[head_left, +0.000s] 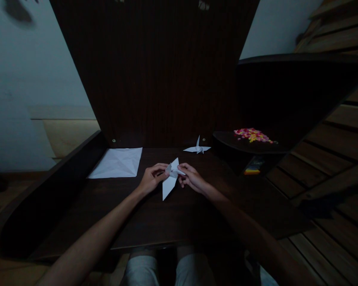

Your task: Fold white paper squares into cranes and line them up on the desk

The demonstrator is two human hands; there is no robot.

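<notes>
A white folded paper crane (pixel 169 186) is held a little above the dark table, between my two hands. My left hand (pixel 151 178) pinches its left side, thumb on top. On the other side, my right hand (pixel 191 177) grips a pointed part with thumb and fingers. One wing points down toward me and the other points away. Behind my hands, a second paper crane (pixel 199 149) rests on the table with its wings spread. To the left lies a creased white paper sheet (pixel 119 163), unfolded flat.
Small pink and yellow pieces (pixel 253 135) are heaped on a curved shelf (pixel 244 147) at the right. Under it sits a small item with a yellow-orange edge (pixel 252 171). A raised side panel (pixel 56 190) bounds the table (pixel 143 230) on the left; a tall dark board (pixel 158 79) stands behind.
</notes>
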